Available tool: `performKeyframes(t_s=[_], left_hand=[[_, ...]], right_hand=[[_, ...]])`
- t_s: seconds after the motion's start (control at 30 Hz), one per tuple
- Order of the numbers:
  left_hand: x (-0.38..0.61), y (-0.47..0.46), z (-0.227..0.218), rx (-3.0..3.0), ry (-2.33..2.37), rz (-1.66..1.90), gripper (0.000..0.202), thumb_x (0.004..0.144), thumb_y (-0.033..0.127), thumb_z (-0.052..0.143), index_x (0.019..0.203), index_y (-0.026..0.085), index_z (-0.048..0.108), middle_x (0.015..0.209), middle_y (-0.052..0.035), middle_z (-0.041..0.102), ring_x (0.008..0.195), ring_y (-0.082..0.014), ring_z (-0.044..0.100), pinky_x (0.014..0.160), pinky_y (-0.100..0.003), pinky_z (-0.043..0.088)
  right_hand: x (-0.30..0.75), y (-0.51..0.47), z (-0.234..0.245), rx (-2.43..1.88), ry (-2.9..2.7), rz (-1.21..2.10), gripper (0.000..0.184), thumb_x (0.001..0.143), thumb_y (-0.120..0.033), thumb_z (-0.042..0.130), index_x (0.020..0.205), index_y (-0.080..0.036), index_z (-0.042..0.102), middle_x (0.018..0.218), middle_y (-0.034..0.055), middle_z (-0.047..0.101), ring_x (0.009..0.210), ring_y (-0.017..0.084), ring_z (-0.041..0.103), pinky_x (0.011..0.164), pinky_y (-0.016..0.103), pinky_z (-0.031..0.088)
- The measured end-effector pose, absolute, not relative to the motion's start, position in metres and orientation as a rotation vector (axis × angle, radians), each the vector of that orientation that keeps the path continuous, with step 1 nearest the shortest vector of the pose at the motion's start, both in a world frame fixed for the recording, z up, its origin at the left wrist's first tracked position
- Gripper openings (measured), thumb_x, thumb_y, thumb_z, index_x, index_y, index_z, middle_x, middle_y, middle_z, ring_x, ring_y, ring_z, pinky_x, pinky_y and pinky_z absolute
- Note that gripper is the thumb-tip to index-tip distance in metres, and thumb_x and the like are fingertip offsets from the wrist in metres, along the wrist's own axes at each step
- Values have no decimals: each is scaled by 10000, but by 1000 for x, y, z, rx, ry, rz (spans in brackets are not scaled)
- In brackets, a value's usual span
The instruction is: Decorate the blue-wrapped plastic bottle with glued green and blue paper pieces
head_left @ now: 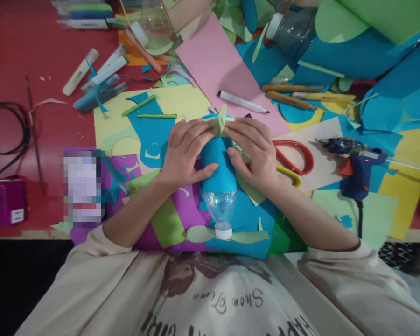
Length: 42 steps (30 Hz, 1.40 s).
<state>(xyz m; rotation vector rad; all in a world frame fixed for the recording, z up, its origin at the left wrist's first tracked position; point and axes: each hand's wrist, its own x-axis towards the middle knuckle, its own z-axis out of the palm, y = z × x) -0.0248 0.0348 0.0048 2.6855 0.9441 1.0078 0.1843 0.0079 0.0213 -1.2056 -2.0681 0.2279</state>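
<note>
A plastic bottle (220, 182) wrapped in blue paper lies on the table with its white cap (223, 230) toward me. A pale green paper propeller (199, 233) sits at the cap. My left hand (186, 151) grips the bottle's left side, thumb across the blue wrap. My right hand (255, 151) holds the right side. Both sets of fingers press a pale green paper fin (220, 122) onto the bottle's far end.
Red-handled scissors (294, 161) lie right of my right hand. A blue glue gun (357, 168) rests further right. A white marker (243, 101) lies on pink paper (217, 65). Markers (101, 77), coloured paper scraps and another clear bottle (290, 30) crowd the far side. A black cable (10, 130) lies at left.
</note>
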Motion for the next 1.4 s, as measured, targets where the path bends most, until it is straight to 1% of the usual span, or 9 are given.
performKeyframes(t_s=[0.1, 0.27, 0.5, 0.67, 0.83, 1.0, 1.1, 1.23, 1.4], left_hand=[[-24, 35, 4, 2661, 938, 1035, 684, 894, 660, 384, 1411, 215, 332, 1363, -116, 571, 1305, -296, 502, 1108, -501, 377], [-23, 33, 4, 2637, 1038, 882, 752, 878, 745, 248, 1420, 224, 229, 1408, -87, 536, 1343, -256, 472, 1167, -486, 325], [-23, 30, 4, 2527, 1188, 861, 832, 809, 835, 236, 1342, 205, 344, 1400, -101, 525, 1381, -289, 413, 1181, -522, 294], [-24, 31, 0, 2432, 1168, 908, 861, 749, 874, 331, 1332, 241, 354, 1413, -107, 499, 1375, -332, 406, 1159, -573, 311], [-24, 31, 0, 2401, 1182, 908, 820, 711, 880, 400, 1268, 278, 390, 1406, -103, 497, 1368, -342, 410, 1145, -600, 314], [-24, 32, 3, 2535, 1111, 1013, 771, 774, 826, 391, 1286, 249, 415, 1395, -117, 502, 1342, -340, 432, 1114, -571, 348], [-23, 33, 6, 2635, 1011, 1080, 728, 813, 772, 411, 1308, 240, 439, 1377, -119, 526, 1317, -323, 454, 1097, -532, 372], [-23, 32, 7, 2621, 995, 1054, 684, 855, 707, 420, 1357, 243, 426, 1385, -116, 528, 1329, -317, 444, 1118, -531, 338], [-23, 32, 7, 2579, 981, 973, 692, 863, 703, 400, 1403, 269, 385, 1445, -111, 479, 1364, -331, 408, 1143, -544, 289]], right_hand=[[184, 9, 20, -1136, -2075, 254, 391, 937, -374, 425, 1280, -285, 590, 1265, 61, 665, 1235, 266, 578, 1076, 516, 453], [183, 9, 20, -1115, -2107, 264, 397, 941, -377, 414, 1304, -327, 566, 1270, 26, 665, 1271, 255, 556, 1087, 506, 447], [183, 8, 21, -1130, -2159, 277, 479, 949, -449, 385, 1418, -362, 435, 1372, 20, 585, 1334, 259, 493, 1129, 492, 405], [184, 10, 18, -1082, -2172, 295, 500, 963, -466, 367, 1450, -353, 383, 1434, 32, 523, 1382, 260, 432, 1158, 496, 350], [186, 10, 17, -1134, -2200, 328, 503, 960, -523, 339, 1428, -354, 405, 1458, 26, 487, 1401, 273, 398, 1164, 528, 318], [188, 8, 17, -1095, -2098, 237, 410, 956, -440, 416, 1324, -284, 505, 1363, 82, 558, 1299, 247, 506, 1114, 482, 397], [187, 8, 15, -1105, -2074, 291, 364, 955, -429, 419, 1287, -326, 528, 1359, 61, 553, 1288, 257, 515, 1114, 497, 389], [185, 9, 12, -1147, -2063, 364, 375, 946, -465, 421, 1294, -371, 526, 1367, 42, 534, 1313, 294, 490, 1123, 549, 354], [186, 9, 10, -1181, -2071, 370, 388, 939, -488, 427, 1291, -365, 536, 1317, 53, 570, 1292, 299, 507, 1102, 558, 374]])
